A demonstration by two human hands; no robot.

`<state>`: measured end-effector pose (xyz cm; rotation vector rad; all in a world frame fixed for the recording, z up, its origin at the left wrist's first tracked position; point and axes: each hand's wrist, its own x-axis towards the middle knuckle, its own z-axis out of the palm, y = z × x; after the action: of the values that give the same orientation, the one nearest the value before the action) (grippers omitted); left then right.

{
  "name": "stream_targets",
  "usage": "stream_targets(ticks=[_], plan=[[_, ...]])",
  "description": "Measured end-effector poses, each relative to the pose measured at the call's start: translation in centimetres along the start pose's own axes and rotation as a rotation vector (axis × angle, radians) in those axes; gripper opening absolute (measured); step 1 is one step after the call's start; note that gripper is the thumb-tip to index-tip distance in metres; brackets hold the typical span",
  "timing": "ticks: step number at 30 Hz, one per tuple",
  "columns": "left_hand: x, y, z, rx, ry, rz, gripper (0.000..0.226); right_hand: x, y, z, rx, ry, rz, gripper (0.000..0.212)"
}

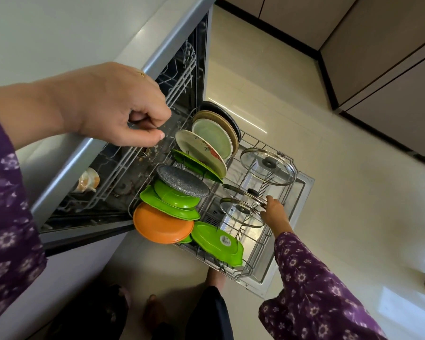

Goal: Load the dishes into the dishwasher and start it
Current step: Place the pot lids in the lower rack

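Note:
The dishwasher's lower rack is pulled out over the open door. Along its left side stand an orange plate, several green plates, a grey speckled plate, a floral plate and more plates behind. My right hand grips the rim of a small glass lid in the rack's right half. A second lid stands edge-on just behind it, and a large glass lid further back. My left hand hovers near the counter edge, fingers curled, nothing visible in it.
The upper rack sits partly inside the machine and carries a patterned cup. A pale countertop runs along the left. Brown cabinets line the right. My feet stand on the cream floor just before the door.

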<state>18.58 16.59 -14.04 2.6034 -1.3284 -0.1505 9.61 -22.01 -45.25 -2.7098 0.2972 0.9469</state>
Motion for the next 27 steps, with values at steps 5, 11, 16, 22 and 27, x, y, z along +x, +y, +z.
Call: stream_targets(ticks=[5,11,16,22,27], plan=[[0.0,0.5,-0.5,0.025,-0.032,-0.013,0.034,-2.5,-0.9,-1.2,-0.029,0.076,-0.022,0.062],[-0.4,1.5,-1.0,0.044,-0.017,-0.067,0.035,-8.5,-6.4,-2.4,0.181,0.157,-0.128,0.060],[-1.6,5.7,-0.7,0.143,0.055,-0.258,0.027,-15.4,-12.9,-5.0,0.206,0.279,-0.357,0.048],[-12.7,11.4,-2.3,0.026,0.409,-0.588,0.022,-24.9,-21.2,-8.3,0.213,0.530,-0.648,0.033],[-29.3,14.9,-2.2,-0.008,0.488,-0.957,0.032,-33.3,-31.1,-9.6,0.424,0.536,-0.995,0.014]])
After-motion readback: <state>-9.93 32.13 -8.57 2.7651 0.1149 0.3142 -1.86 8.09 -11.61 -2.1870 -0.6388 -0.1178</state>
